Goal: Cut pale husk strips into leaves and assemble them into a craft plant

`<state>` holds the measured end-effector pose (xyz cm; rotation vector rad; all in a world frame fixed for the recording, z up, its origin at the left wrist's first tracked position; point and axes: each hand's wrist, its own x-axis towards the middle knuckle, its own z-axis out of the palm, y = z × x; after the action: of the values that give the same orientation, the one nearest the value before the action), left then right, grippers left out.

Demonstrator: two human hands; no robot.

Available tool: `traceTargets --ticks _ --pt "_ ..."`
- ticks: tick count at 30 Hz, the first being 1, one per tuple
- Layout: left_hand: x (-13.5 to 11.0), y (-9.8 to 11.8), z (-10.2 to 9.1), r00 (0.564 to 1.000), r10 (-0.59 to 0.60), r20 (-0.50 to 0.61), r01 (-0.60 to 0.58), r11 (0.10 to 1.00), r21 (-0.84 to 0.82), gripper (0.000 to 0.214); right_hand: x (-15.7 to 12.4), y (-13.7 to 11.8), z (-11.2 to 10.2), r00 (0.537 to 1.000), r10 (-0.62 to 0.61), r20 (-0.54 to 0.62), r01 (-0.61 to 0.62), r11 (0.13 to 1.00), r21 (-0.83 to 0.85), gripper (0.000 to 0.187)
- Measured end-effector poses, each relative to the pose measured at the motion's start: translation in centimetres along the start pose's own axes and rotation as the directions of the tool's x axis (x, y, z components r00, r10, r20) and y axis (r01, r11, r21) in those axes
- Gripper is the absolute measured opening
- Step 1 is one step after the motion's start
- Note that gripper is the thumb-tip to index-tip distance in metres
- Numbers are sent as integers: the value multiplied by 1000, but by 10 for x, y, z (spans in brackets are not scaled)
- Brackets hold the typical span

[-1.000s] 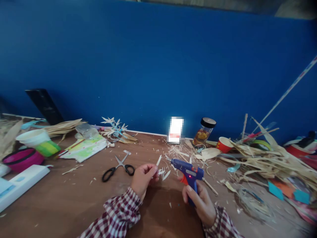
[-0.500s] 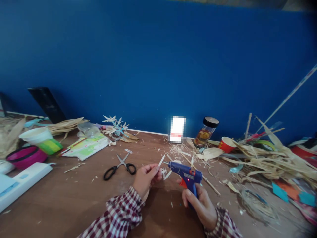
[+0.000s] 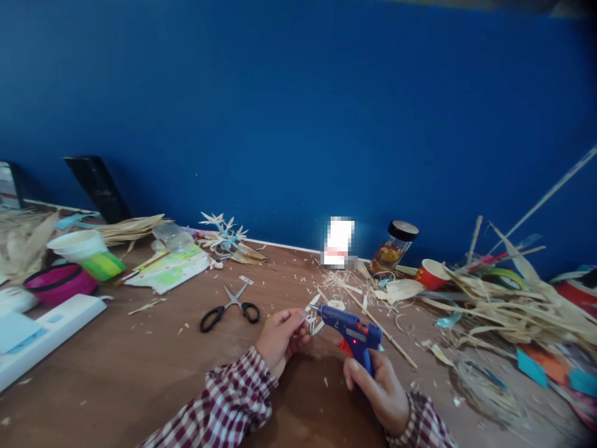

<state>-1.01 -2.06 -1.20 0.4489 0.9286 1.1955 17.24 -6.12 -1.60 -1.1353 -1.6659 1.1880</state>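
My right hand (image 3: 377, 381) is wrapped round the handle of a blue hot glue gun (image 3: 347, 326), with a finger by its orange trigger and a small red light glowing on its side. My left hand (image 3: 282, 336) pinches a thin, pale leaf-shaped husk piece, mostly hidden by my fingers. The glue gun's nozzle points left and sits close to those fingertips; whether it touches the piece I cannot tell. More small pale slivers (image 3: 318, 326) lie on the table just beyond. Black-handled scissors (image 3: 230, 306) rest with blades apart to the left of my left hand.
Dried husk strips (image 3: 494, 305) pile up on the right, near a red paper cup (image 3: 431, 274) and a lidded jar (image 3: 394, 247). A husk flower (image 3: 224, 233), a paint-smeared sheet (image 3: 170, 269), a cup (image 3: 86, 252) and a white power strip (image 3: 56, 333) stand left. A blue wall closes the back.
The pale piece's tip, upright above my left fingers before, now hardly shows, and those fingers have come nearer the nozzle. The whole view has shifted slightly. The glue gun stays in my right hand.
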Motion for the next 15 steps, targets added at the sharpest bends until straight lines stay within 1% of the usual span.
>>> traceTargets --ticks 3,8,15 --pt "0 0 1 1000 1 0 -1 1000 -13 11 0 0 0 1000 4 5 -4 1000 -13 44" --pt "0 1 3 999 -33 -2 33 999 -38 6 0 0 0 1000 16 14 -15 999 -36 46" --pt "0 -2 1 995 -83 47 88 987 -135 11 1 4 -1 1000 28 10 -27 998 -57 45"
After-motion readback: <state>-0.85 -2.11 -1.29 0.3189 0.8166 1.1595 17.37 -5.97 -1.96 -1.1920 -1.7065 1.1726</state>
